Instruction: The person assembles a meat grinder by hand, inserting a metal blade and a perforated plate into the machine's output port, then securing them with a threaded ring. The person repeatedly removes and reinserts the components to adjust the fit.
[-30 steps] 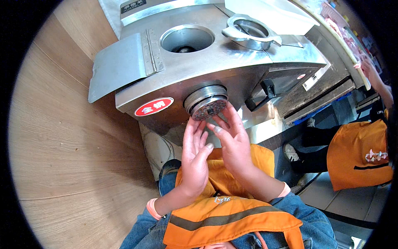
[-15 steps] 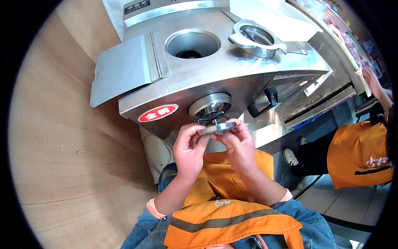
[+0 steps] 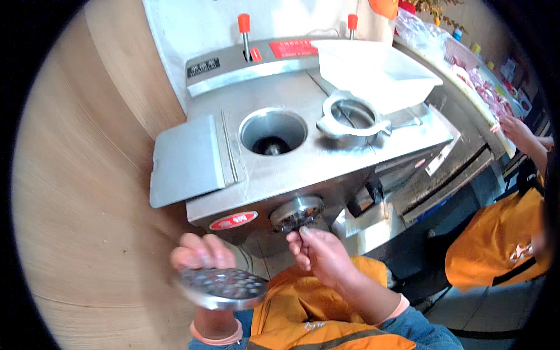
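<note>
My left hand [image 3: 204, 251], smeared by motion, grips the far side of a round metal grinder plate [image 3: 224, 286] full of holes. It is held low, in front of the machine's left part. My right hand [image 3: 324, 256] is at the threaded outlet [image 3: 309, 205] of the steel meat grinder [image 3: 268, 178]. Thumb and fingers pinch the dark grinder blade [image 3: 295, 223] at the outlet's lower edge; the fingertips partly hide it. On top of the machine lies a metal ring nut with lugs [image 3: 328, 125], right of the round feed opening [image 3: 249, 129].
A grey hinged lid [image 3: 186, 160] lies folded out to the left, near a wooden wall [image 3: 87, 192]. Behind the ring nut stands a white plastic tray [image 3: 373, 76]. Levers with red knobs [image 3: 244, 23] rise at the back. At right, a co-worker's hand [image 3: 519, 134] is near raw meat [image 3: 490, 96].
Both hands held the plate before the outlet. My left hand has carried it down and left, while my right hand has let go of it and moved to the blade. The view has shifted.
</note>
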### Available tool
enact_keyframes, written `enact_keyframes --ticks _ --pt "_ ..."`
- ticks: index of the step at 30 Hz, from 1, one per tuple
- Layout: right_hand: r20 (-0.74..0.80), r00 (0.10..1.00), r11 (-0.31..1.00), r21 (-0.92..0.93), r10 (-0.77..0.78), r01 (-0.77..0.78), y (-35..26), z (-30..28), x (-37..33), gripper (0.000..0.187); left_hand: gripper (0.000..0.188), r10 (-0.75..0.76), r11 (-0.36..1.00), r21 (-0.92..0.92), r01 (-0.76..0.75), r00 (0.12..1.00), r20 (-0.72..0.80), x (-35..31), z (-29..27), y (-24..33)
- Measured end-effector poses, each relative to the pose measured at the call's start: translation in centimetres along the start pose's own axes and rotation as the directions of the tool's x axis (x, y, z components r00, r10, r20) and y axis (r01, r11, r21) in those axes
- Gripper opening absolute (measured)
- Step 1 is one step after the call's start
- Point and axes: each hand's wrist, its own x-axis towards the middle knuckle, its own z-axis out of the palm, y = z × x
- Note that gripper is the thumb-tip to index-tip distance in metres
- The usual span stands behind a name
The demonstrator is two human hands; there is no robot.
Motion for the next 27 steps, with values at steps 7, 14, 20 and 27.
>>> enact_keyframes --ticks 7,14,20,27 --pt "-0.159 0.971 0.977 -0.142 -0.179 0.157 0.9 0.6 1.0 0.024 0.031 0.465 0.658 0.669 -0.346 0.885 0.001 8.0 1.2 -0.1" --pt "-0.076 0.979 0.970 0.142 -0.188 0.197 2.1 -0.1 1.9 0.024 0.028 0.307 0.631 0.764 -0.133 0.948 -0.089 9.3 0.8 -1.0" --pt "0.050 0.985 0.865 0.488 -0.164 0.119 1.7 0.6 2.1 0.022 0.029 0.247 0.611 0.787 -0.087 0.965 -0.085 9.4 0.8 -0.8" --pt "-0.198 0.938 0.926 -0.311 -0.284 0.214 0.5 0.8 2.1 0.022 0.031 0.205 0.665 0.744 -0.062 0.974 -0.102 9.5 0.8 -0.7"
